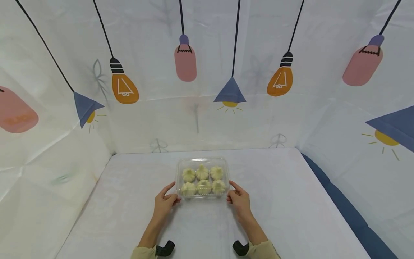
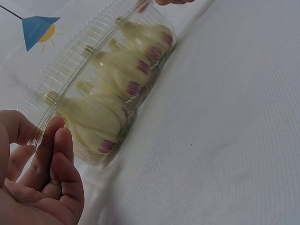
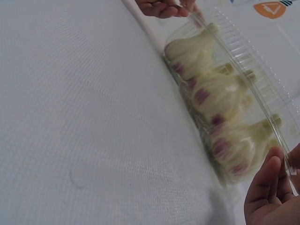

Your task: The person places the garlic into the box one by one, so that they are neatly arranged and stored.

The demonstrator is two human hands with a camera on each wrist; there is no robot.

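A clear plastic clamshell box with a ribbed lid holds several pale garlic bulbs, set in two rows of three. Purple patches mark the lower parts of the bulbs in the left wrist view. My left hand pinches the rim at the box's near left corner, its other fingers curled below. On the opposite side, my right hand pinches the rim at the near right corner. Both hands show close up in their wrist views. The lid is down over the bulbs.
The box is over a white cloth-covered table, near its far edge. White sheets printed with hanging lamps enclose the back and sides. A dark blue strip runs along the table's right edge. Black wrist mounts sit at both sleeves.
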